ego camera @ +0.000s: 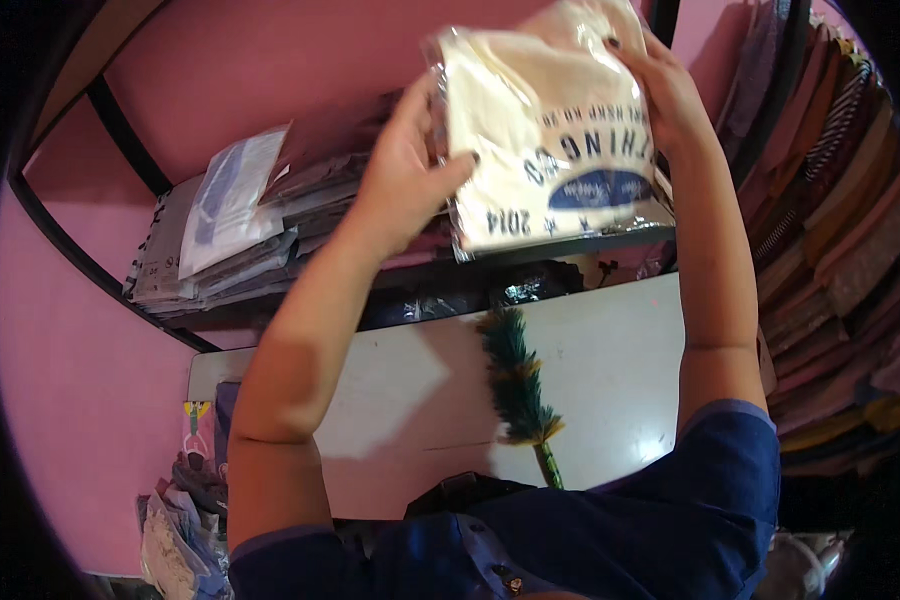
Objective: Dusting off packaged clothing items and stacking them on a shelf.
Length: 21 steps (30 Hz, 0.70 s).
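Note:
Both hands hold up a cream cloth item in a clear plastic bag (510,120), with dark printed writing and a blue oval that appear upside down. My left hand (412,165) grips its left edge, the thumb lying across the front. At the upper right edge, my right hand (667,94) has its thumb on the plastic; its other fingers are partly hidden behind. The bag is raised in front of a dark-framed shelf, hiding part of it. Below, a green feather-like duster (516,375) lies on the white tabletop (397,397).
Stacked plastic-wrapped packages (229,202) fill the shelf at left. Under the shelf are black glossy bags (435,300). Hanging garments (832,225) line the right side. Bagged items (176,532) sit at lower left beside the pink wall (67,375).

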Tool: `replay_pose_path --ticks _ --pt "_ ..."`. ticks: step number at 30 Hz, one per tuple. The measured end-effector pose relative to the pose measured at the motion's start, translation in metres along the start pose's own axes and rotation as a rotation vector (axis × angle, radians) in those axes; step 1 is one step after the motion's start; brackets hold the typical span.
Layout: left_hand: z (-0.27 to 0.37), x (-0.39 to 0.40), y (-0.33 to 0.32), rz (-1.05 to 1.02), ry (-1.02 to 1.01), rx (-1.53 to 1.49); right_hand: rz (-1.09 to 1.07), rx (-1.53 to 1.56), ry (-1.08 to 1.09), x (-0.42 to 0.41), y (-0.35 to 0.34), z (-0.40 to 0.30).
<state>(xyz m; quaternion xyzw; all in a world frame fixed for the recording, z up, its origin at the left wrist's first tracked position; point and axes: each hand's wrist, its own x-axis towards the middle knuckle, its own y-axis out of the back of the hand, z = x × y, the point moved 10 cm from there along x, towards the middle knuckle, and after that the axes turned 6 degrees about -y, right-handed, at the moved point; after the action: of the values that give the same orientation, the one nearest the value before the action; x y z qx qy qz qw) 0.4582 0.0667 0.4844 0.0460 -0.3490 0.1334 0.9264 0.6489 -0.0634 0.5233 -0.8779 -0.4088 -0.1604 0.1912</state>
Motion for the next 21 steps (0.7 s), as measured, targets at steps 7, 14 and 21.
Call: replay_pose_path --ticks 7,14,21 --pt "-0.080 0.022 0.082 0.285 0.239 0.519 0.054 -0.055 -0.267 0.100 0.024 0.130" --pt "-0.137 -0.038 -0.014 -0.503 -0.217 1.466 0.115 -0.197 -0.581 0.102 0.091 0.288" --pt "-0.142 -0.039 -0.008 -0.450 -0.314 1.581 0.029 -0.192 -0.534 0.113 0.085 0.280"
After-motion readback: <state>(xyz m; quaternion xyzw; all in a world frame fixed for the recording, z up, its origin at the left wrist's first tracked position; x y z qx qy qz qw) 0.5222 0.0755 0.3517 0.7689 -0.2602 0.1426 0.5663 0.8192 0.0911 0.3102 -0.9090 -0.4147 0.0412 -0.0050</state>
